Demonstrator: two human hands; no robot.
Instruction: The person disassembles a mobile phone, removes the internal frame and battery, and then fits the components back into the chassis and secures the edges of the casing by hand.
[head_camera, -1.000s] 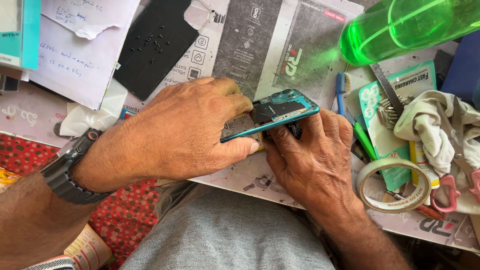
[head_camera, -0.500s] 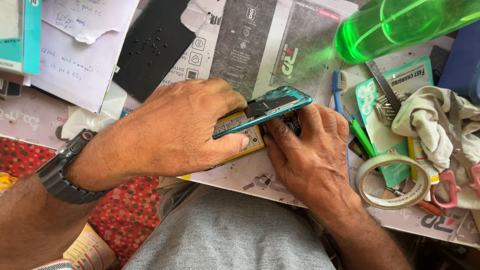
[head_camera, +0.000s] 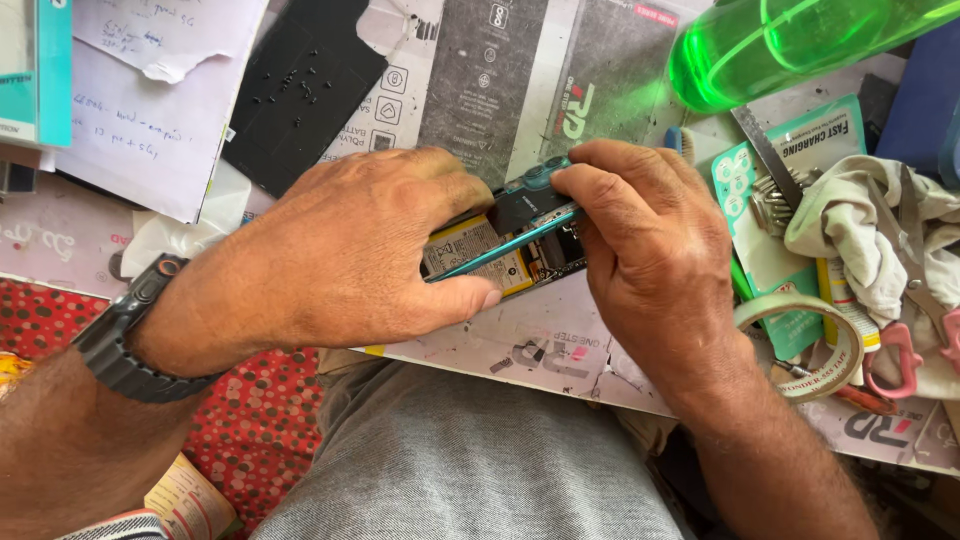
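Cluttered workbench (head_camera: 560, 350), papered over with printed packaging sheets and handwritten notes; red dotted cloth (head_camera: 260, 420) below the left wrist. Black mat (head_camera: 300, 90) with tiny dark screws lies above the left hand. Left hand (head_camera: 340, 260), dark wristwatch (head_camera: 125, 340) on its wrist, grasps the opened teal phone (head_camera: 505, 240), thumb pressed along its lower edge, fingers curled over the top. Phone sits tilted between both hands, just above the bench, back cover off, yellow-labelled battery (head_camera: 470, 250) showing. Right hand (head_camera: 650, 260) grips the phone's upper right end, fingertips pinched on the teal frame and a dark inner plate. Green translucent bottle (head_camera: 800, 40) lies above the right hand. Just right of that hand: metal tweezers (head_camera: 765, 155), roll of clear tape (head_camera: 810, 345), crumpled pale cloth (head_camera: 870, 230), pink-handled scissors (head_camera: 895, 360)
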